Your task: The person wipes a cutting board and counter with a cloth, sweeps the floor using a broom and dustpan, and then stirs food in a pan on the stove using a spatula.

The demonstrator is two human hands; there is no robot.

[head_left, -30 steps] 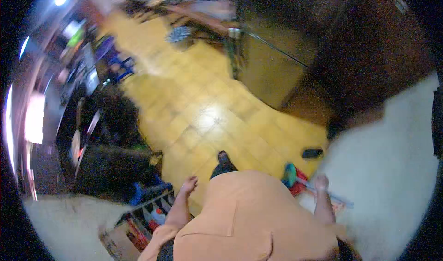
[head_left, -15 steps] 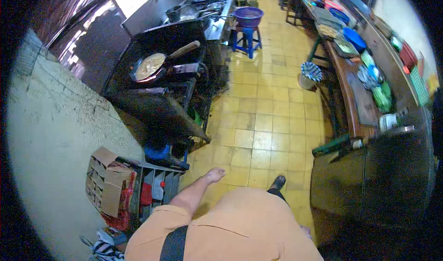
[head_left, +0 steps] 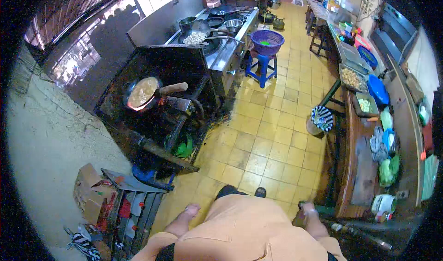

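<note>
Two empty hands [head_left: 191, 210] beside rack [head_left: 138, 205]

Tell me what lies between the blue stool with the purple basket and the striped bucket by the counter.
Only bare yellow floor tiles lie between the blue stool and the striped bucket, as the head view shows.

A single head-worn fisheye camera looks forward and steeply down a kitchen aisle from standing height. The wearer's torso and both hanging hands fill the bottom edge, with the tiled floor [head_left: 272, 136] far below.
</note>
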